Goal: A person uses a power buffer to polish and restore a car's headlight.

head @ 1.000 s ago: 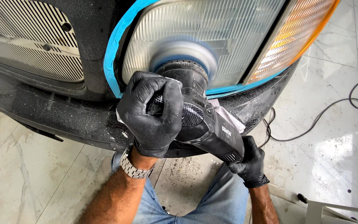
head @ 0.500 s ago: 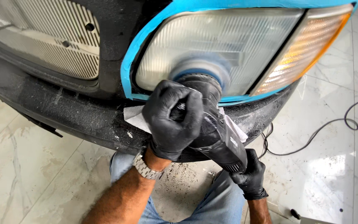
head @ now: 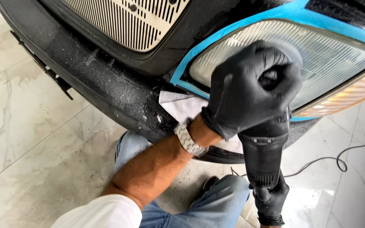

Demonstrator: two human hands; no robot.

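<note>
A black handheld polisher (head: 263, 154) is pressed against a cloudy car headlight (head: 330, 55) framed with blue masking tape (head: 233, 31). My left hand (head: 250, 90), in a black glove, grips the polisher's head and hides the pad. My right hand (head: 270, 198), also gloved, holds the rear of the polisher's body near the bottom edge. A white cloth (head: 181, 105) lies on the dusty black bumper (head: 106, 80) just under the lamp, beside my left wrist with its metal watch (head: 189, 140).
A grille with vertical slats (head: 123, 21) sits to the lamp's left. An amber turn signal (head: 351, 95) adjoins the lamp on the right. A black power cord (head: 339, 160) trails over the pale marble floor (head: 30, 147). My knees in blue jeans (head: 216, 196) are below.
The view has closed in and shifted right. My left hand with the polisher has moved up and across the headlight lens, now covering the pad completely.
</note>
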